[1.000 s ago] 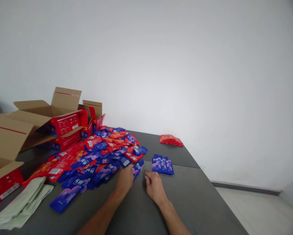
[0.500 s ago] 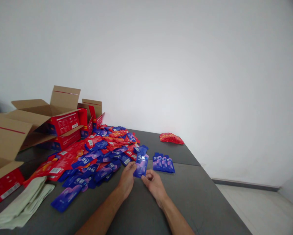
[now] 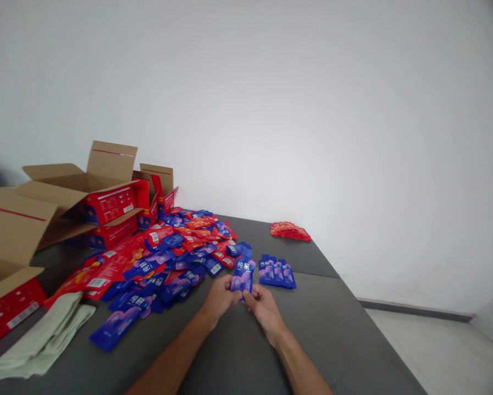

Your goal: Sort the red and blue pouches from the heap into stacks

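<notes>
A blue sachet [image 3: 242, 274] with white characters and purple round shapes is held upright over the dark table. My left hand [image 3: 222, 296] grips its lower left side. My right hand [image 3: 262, 306] pinches its bottom right corner. Just right of it, a short row of overlapping blue sachets [image 3: 276, 273] lies on the table. To the left spreads a large heap of mixed red and blue sachets [image 3: 164, 263], its near blue ones close to my left forearm.
Opened red and brown cartons [image 3: 112, 204] stand at the left. A folded pale cloth [image 3: 40, 340] lies at the near left. Overlapping red sachets [image 3: 290, 231] rest near the far right edge of the table [image 3: 312, 329].
The held blue sachet has shifted slightly right and stands straighter. My left hand has moved right, nearer to my right hand, with its fingers at the sachet's lower part.
</notes>
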{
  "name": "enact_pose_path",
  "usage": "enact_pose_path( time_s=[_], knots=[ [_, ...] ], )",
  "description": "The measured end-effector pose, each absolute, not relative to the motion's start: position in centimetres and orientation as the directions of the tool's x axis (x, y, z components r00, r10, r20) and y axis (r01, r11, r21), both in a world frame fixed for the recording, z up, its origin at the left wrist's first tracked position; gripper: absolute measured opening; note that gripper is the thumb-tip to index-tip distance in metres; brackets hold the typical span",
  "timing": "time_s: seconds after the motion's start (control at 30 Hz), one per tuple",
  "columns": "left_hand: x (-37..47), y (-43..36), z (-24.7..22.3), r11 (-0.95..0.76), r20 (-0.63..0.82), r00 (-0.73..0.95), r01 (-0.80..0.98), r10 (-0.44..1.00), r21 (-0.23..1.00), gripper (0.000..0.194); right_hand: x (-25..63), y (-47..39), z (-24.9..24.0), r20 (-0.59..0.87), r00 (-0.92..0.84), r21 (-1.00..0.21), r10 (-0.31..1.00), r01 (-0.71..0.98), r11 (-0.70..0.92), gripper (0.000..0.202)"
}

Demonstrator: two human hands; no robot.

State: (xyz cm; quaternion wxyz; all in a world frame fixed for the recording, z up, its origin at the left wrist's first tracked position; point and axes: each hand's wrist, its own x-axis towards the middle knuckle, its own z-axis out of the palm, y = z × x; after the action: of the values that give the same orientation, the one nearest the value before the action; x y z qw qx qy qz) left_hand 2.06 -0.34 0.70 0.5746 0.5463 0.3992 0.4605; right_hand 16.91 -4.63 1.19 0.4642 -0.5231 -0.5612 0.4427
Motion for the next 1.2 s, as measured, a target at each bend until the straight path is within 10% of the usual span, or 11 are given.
enact_pose_path(
  time_s=[0.3,0.83,1.2],
  knots=[
    [0.9,0.6,0.6,-0.102,0.104,0.034,-0.040,0.994,0.994,0.038,16.9,-4.7,0.6,0.030,-0.119,-0.973,0.992,0.222,0.057,0.041],
    [1.9,0.2,0.0,-0.034,0.046,0.124,-0.095,0.991,0.995,0.040,17.3,-3.9,0.3,0.114,0.118,-0.991,0.986,-0.051,0.121,0.034],
    [2.8,-0.4,-1.1,0.010,0.022,0.232,-0.135,0.972,0.991,0.044,19.1,-2.9,-0.7,0.118,0.212,-0.989,0.970,0.110,0.096,0.039]
  ],
)
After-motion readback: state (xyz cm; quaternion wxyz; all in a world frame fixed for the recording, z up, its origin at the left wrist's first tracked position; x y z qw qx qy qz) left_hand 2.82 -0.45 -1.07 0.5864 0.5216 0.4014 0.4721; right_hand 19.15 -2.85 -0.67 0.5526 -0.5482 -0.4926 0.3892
